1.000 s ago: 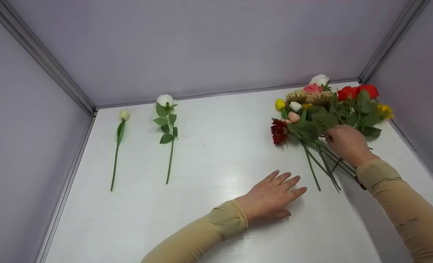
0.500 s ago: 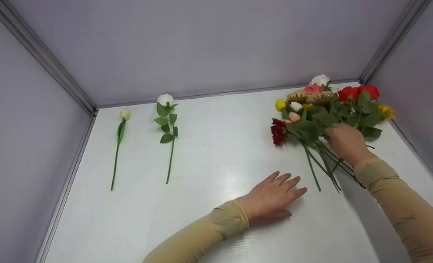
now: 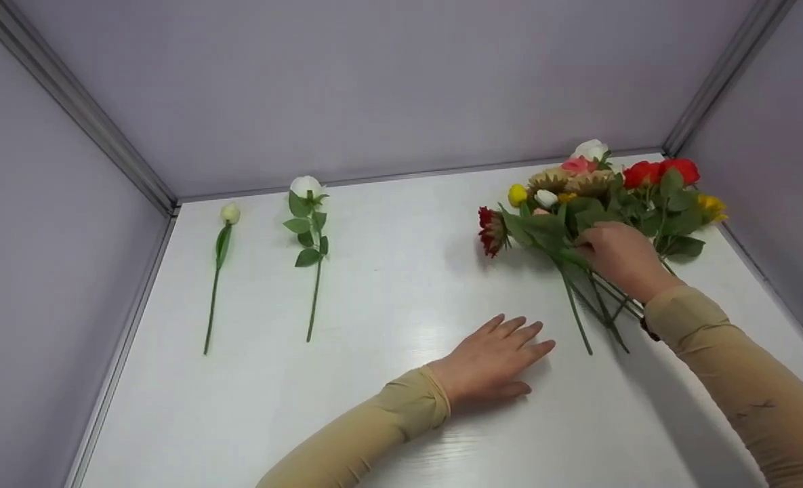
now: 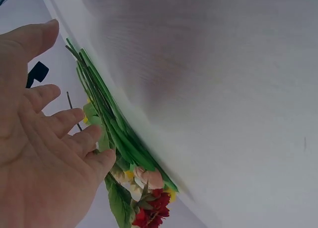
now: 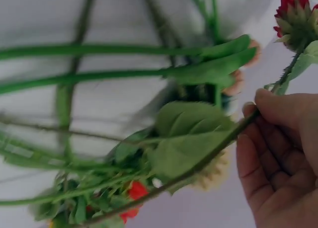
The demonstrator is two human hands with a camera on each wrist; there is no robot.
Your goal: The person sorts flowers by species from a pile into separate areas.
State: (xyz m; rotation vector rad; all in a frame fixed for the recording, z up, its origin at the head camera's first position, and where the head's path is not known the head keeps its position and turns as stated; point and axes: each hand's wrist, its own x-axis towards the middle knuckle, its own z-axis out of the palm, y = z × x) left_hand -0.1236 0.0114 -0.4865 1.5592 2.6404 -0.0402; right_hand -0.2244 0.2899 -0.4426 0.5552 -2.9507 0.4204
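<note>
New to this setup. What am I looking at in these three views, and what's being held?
No machine here: a person's two bare hands work on a white table. One camera sits on the head and looks down; one sits on each wrist. The left hand lies flat and open on the table. The right hand pinches the stem of a dark red flower, at the edge of a mixed bunch of flowers. The right wrist view shows that grip close up. Apart on the left lie a white bud and a white rose.
</note>
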